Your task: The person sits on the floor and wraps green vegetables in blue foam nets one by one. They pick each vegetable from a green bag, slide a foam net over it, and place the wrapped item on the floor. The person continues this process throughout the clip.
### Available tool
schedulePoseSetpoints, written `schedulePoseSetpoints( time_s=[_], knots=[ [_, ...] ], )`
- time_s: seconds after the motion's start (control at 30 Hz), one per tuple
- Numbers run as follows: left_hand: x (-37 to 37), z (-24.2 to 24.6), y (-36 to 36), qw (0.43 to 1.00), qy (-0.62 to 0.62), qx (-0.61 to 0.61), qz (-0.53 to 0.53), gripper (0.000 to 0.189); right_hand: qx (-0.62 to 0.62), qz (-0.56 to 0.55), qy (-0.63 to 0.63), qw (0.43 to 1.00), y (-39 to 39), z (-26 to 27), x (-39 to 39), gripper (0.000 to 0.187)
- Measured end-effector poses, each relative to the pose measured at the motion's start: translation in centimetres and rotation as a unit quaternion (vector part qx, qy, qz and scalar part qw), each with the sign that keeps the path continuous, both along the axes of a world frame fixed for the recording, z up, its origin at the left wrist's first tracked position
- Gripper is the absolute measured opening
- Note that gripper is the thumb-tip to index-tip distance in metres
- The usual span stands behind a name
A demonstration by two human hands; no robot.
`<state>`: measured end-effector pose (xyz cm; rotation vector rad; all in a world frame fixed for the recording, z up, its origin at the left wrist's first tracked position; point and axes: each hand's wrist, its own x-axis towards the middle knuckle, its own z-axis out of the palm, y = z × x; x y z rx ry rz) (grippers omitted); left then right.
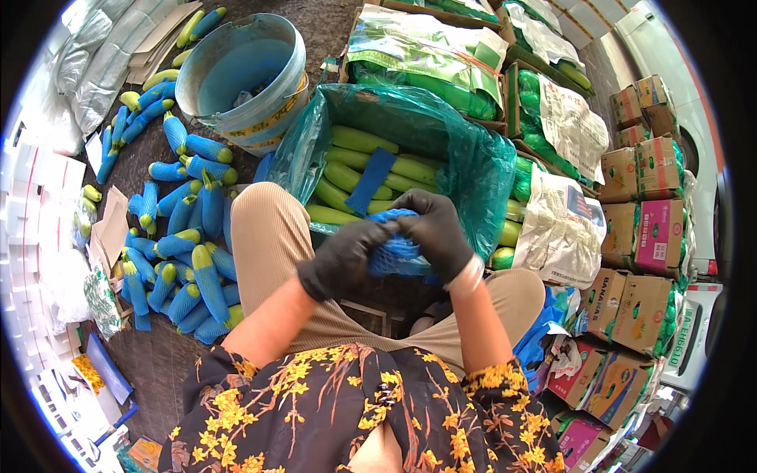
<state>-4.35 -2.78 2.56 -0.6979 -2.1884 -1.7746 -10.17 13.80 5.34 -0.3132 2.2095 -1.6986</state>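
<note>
My left hand (349,257) and my right hand (434,227), both in black gloves, hold a bunched blue foam net (395,251) between them above my lap. Whether anything is inside the net cannot be told. Just beyond my hands stands a box lined with a green plastic bag (482,159). Light green gourd-like vegetables (349,177) lie in it in rows, with a flat blue foam net sleeve (374,174) across them. To my left lies a heap of similar vegetables in blue net sleeves (207,275).
A blue plastic bucket (266,112) stands beyond my left knee. Paper-covered boxes of vegetables (550,124) line the right and far side. Stacked cardboard cartons (644,307) stand at the far right, near a white vehicle (692,248). Cardboard sheets (148,50) lie at the upper left.
</note>
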Motion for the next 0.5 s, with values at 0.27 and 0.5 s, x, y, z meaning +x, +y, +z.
schedulePoseSetpoints(
  time_s=[0.27,0.5],
  knots=[
    [-0.1,-3.4,-5.9,0.949,-0.184,-0.202,0.157,0.021,-0.280,0.156,-0.171,0.932,-5.1,-2.5,1.9,0.034],
    [1.2,1.4,-6.0,0.935,-0.070,-0.326,0.124,0.026,0.466,0.419,-0.031,0.779,0.9,-25.1,-4.3,0.054]
  ],
)
